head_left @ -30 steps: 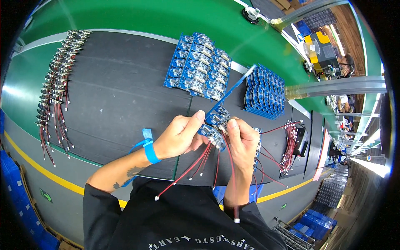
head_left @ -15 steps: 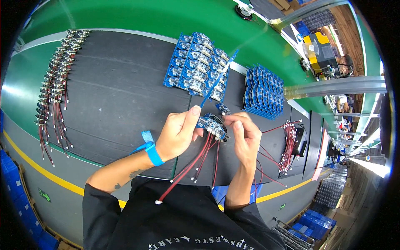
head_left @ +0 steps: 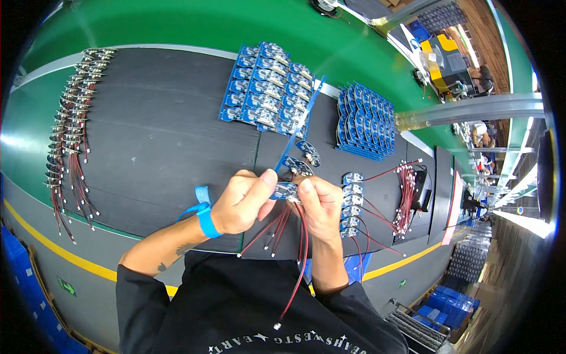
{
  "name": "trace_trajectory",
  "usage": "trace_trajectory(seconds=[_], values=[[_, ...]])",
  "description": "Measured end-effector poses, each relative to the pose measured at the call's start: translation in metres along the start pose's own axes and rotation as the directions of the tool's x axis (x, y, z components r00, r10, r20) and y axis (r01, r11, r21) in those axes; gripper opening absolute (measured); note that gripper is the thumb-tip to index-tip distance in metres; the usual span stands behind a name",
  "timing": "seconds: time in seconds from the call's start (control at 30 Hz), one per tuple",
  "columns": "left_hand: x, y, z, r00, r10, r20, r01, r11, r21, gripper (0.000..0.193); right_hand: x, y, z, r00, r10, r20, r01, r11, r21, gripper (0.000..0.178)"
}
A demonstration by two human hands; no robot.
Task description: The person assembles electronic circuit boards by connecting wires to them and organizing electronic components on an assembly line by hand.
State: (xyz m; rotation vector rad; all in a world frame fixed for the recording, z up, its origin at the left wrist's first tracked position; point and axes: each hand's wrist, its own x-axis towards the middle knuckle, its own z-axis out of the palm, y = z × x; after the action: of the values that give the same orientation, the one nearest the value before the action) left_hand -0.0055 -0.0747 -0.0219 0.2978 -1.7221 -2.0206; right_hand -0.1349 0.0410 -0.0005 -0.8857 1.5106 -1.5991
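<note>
A small, curved blue printed circuit board with metallic components is held at the centre of the frame, between the two hands. Its left side is gripped between the thumb and curled fingers of the left hand, by which the lower end of a long, narrow blue strip also appears to be held. Its right end is pinched by the closed right hand. A thin red wire with a white plug is seen hanging below the hands, across a dark shirt. Two similar blue boards are seen just above the grip. To the right, a short column of wired blue boards is laid out, with a bundle of red wires with white connectors beyond it. Two stacks of blue board panels are placed above centre and upper right of centre. At left, overlapping wired boards are ranged along the black work mat. The left wrist is encircled by a bright blue band.
</note>
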Motion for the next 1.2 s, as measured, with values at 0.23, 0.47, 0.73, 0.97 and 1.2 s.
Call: trace_trajectory(seconds=[0.23, 0.47, 0.73, 0.97, 1.2], values=[[-0.004, -0.009, 0.005, 0.986, -0.167, -0.003, 0.158, 0.935, -0.319, 0.064, -0.004, 0.013, 0.007, 0.999, 0.011, -0.043, -0.006, 0.994, 0.107, 0.03], [-0.004, -0.006, 0.01, 0.981, -0.17, -0.092, 0.146, 0.964, -0.222, 0.072, -0.008, 0.02, 0.01, 0.995, 0.069, -0.069, -0.055, 0.979, 0.197, 0.036], [-0.004, 0.009, 0.002, 0.996, -0.047, -0.079, 0.029, 0.975, -0.219, 0.065, 0.0, 0.014, -0.004, 0.981, -0.097, -0.165, 0.114, 0.989, 0.097, 0.031], [0.007, 0.005, -0.004, 0.98, 0.178, -0.094, -0.161, 0.973, 0.163, 0.045, 0.021, 0.014, -0.035, 0.87, -0.491, 0.041, 0.312, 0.485, -0.817, 0.012], [0.01, -0.009, 0.005, 0.855, 0.39, 0.342, -0.518, 0.622, 0.587, 0.036, -0.002, -0.018, -0.01, 0.982, -0.189, -0.009, 0.182, 0.96, -0.213, 0.02]])
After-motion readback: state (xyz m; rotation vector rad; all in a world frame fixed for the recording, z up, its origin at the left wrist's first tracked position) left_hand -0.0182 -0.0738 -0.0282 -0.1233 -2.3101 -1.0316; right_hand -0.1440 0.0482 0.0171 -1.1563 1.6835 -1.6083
